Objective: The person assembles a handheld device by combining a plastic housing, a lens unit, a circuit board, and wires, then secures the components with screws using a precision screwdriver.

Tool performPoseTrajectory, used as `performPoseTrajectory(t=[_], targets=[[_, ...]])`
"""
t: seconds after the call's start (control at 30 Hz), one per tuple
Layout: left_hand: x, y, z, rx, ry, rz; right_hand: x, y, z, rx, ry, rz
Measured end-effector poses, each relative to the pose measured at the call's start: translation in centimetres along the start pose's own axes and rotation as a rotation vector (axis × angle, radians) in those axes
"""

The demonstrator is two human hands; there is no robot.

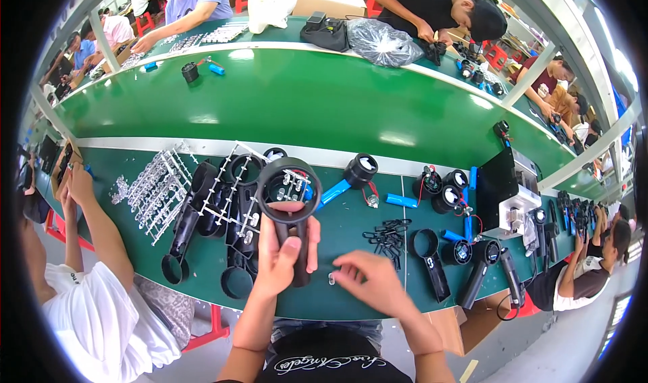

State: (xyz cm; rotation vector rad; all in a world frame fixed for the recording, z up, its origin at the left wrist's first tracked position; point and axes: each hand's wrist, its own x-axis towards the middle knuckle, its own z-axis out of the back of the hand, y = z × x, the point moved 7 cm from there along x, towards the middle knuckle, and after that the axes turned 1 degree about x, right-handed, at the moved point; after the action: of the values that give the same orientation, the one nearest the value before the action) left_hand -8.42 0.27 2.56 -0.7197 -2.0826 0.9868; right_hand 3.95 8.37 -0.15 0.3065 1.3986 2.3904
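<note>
My left hand (287, 251) is wrapped round the handle of a black plastic housing (294, 261), held upright above the bench with its round ring end (263, 190) at the top. Through the ring show silvery clear pieces and a bit of blue lying behind it. To the right, my right hand (373, 282) is low over the bench, fingers bent in a pinch. A small clear plastic part (331, 279) is at its fingertips.
Left lie clear part sprues (158, 190) and more black housings (182, 227). Right are black clips (388, 238), motor units with blue batteries (361, 170), housings (432, 268) and a black machine (503, 194). A co-worker's arm (101, 221) is at the left; others sit beyond the green divider (283, 106).
</note>
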Motion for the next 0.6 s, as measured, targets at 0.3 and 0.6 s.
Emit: performPoseTrajectory(t=[0.3, 0.6], targets=[[-0.6, 1.0, -0.6, 0.633, -0.019, 0.045, -2.3, 0.2, -3.0, -0.449, -0.117, 0.229], [-1.2, 3.6, -2.4, 0.219, -0.115, 0.177, -1.9, -0.4, 2.7, 0.703, -0.401, 0.032]])
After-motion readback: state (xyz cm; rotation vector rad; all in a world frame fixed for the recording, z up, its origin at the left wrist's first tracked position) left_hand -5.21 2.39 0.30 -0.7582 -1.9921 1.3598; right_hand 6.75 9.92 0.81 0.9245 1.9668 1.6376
